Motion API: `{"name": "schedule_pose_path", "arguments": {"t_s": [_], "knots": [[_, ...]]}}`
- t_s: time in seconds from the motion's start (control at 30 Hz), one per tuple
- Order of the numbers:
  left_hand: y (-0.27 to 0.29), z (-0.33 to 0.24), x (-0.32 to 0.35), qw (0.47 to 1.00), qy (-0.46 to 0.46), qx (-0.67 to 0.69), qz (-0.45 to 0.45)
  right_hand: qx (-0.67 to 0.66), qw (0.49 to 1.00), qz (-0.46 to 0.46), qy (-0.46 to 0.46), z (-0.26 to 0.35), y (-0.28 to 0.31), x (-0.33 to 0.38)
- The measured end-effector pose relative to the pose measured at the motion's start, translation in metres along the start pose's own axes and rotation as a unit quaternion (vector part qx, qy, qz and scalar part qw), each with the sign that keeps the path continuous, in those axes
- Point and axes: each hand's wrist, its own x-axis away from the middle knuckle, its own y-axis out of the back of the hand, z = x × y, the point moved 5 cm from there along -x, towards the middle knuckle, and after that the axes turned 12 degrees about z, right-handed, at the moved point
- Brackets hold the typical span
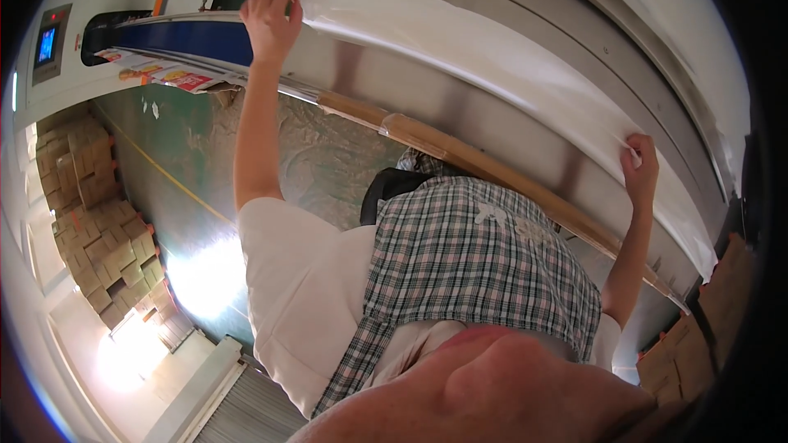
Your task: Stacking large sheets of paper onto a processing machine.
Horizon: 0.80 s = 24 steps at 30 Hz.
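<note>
A long, thin white sheet (460,45) with a soft sheen lies across a metal work surface (410,78) in front of me. I cannot tell whether it is film or cloth. At its left end, the curled fingers of my left hand (272,25) pinch the corner. My right hand (642,168), far to the right, grips the near edge between thumb and fingers, and small creases run from that grip. The sheet's right end hangs down past my right hand.
A brown padded strip (460,152) runs along the surface's front edge, close to my plaid apron (484,271). To the left are a blue belt (189,39), printed packaging (185,78) and a control screen (47,45). Stacked cartons (103,254) stand on the green floor; more cartons (677,361) sit at right.
</note>
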Motion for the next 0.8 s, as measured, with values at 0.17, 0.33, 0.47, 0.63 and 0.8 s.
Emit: {"name": "schedule_pose_path", "arguments": {"t_s": [0.17,0.33,0.47,0.63,0.8], "knots": [[-0.027,0.026,0.042,0.982,0.126,0.133,0.052,0.03,1.0,-0.003,0.009,0.005,0.003,0.005],[-0.036,0.006,0.052,0.836,0.32,0.434,0.101,0.041,0.999,-0.004,0.006,0.002,0.003,0.006],[-0.021,-0.02,0.043,0.897,0.286,0.325,0.088,0.041,0.999,-0.005,-0.004,0.002,0.001,0.003],[-0.044,0.012,0.043,0.835,0.325,0.437,0.081,0.047,0.999,-0.006,-0.02,0.002,-0.005,0.003],[-0.057,0.043,0.051,0.722,0.302,0.601,0.161,0.037,0.999,-0.003,-0.009,0.002,-0.008,0.001]]}}
